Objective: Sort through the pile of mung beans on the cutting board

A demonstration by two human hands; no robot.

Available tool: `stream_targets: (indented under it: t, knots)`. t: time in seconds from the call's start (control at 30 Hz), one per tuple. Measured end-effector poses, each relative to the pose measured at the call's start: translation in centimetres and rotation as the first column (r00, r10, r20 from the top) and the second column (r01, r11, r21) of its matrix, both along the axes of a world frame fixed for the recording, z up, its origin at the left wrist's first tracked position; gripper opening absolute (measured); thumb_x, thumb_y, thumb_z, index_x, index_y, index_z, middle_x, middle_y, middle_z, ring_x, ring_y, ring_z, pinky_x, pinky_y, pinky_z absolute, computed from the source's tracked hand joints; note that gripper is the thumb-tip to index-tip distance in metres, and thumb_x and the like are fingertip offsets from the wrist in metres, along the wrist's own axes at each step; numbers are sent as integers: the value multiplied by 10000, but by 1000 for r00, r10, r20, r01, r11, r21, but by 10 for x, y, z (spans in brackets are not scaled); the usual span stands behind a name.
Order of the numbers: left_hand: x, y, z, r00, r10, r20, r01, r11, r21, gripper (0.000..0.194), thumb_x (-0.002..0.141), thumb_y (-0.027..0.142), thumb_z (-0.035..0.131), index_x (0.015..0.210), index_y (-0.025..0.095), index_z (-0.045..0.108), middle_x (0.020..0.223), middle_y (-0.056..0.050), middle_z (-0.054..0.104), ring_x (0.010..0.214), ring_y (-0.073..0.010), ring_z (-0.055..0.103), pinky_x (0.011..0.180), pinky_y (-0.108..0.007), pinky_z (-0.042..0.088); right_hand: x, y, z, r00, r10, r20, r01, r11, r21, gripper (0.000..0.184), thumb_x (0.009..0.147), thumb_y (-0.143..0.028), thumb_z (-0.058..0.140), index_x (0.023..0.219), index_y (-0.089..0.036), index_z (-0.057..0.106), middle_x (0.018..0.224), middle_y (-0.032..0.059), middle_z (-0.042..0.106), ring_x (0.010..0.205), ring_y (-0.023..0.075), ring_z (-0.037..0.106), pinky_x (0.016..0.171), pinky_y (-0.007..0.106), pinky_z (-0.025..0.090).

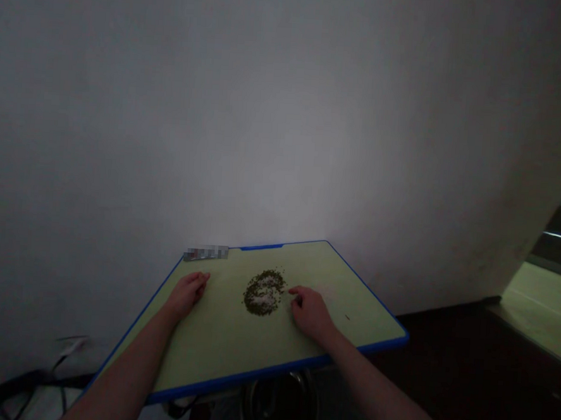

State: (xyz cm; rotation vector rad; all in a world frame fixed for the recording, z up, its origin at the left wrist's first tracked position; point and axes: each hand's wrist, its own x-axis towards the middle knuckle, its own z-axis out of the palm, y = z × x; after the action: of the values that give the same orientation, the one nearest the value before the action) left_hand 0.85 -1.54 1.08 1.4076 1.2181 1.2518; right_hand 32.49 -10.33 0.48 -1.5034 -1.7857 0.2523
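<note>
A round pile of small green grains mixed with white ones (263,292) lies spread on a pale board with a blue rim (215,345). At the right edge of the pile is my right hand (311,312), its index finger stretched toward the grains and the other fingers curled, with a gap below the index. My left hand (187,293) rests on the board's left side, apart from the pile. Its fingers are curled in with the thumb on top, and whatever they may hold is hidden.
A flat silvery item (205,253), partly pixelated, lies at the board's back left corner. A small dark bit (347,317) is on the right side. Under the front edge stands a round metal pot (281,403). Behind rises a grey wall (286,121); cables (64,374) hang at lower left.
</note>
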Motion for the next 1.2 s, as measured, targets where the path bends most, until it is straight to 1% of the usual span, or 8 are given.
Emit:
stream_targets:
  t: [0.1,0.2,0.37,0.47,0.63,0.73,1.0,1.2]
  knots:
    - [-2,2,-3,1000,-7,0,7,1000,-9,331,643,444,550,541,176,385,432,79,344,344,-43,282,349,-197,187,8,-1,-1,997,-82,9,82,997,-9,308,695,-130,432,950,-160,602,771,57,624,711,152,551,707,266,393]
    - [-2,4,-4,1000,-7,4,7,1000,-9,331,640,446,551,543,172,393,431,78,347,345,-41,285,350,-192,192,28,-2,-1,984,-176,8,176,983,-47,300,688,-136,436,934,-160,606,769,63,625,711,156,556,695,266,394]
    - [-2,3,-4,1000,3,7,-3,1000,10,345,646,454,551,540,170,386,421,78,339,344,-42,287,350,-191,188,54,-1,3,963,-267,23,268,962,-57,286,686,-159,440,917,-163,609,747,54,623,696,152,557,677,249,385]
    - [-3,4,-4,1000,-13,20,13,1000,-10,348,644,462,552,552,170,387,431,80,341,345,-42,290,351,-191,195,47,2,7,970,-243,8,243,970,-31,294,689,-160,435,927,-168,607,722,36,619,672,135,550,675,230,378]
    - [-3,4,-5,1000,3,17,-4,1000,11,354,625,474,556,544,172,390,425,80,336,342,-45,283,349,-192,191,7,10,5,995,-98,-18,98,995,-10,286,677,-145,447,906,-191,611,696,13,618,675,125,543,684,214,372]
    - [-3,4,-4,1000,1,-3,-1,1000,18,355,633,472,546,529,174,384,415,77,333,340,-46,276,349,-194,184,-8,13,2,996,-90,-2,90,996,-25,290,669,-125,442,894,-185,616,747,28,627,720,131,545,703,216,365]
    - [0,1,0,1000,-3,18,4,1000,-9,343,652,448,546,532,171,383,419,80,341,351,-44,278,357,-197,180,15,13,2,984,-175,20,176,983,-58,275,666,-123,440,868,-165,622,778,45,635,744,139,552,710,223,366]
    - [1,1,0,999,9,36,-8,1000,-22,354,649,456,551,532,172,375,408,85,333,342,-41,264,352,-195,172,-2,20,6,996,-92,9,92,995,-34,292,686,-121,434,903,-168,623,826,46,641,781,135,555,747,221,366]
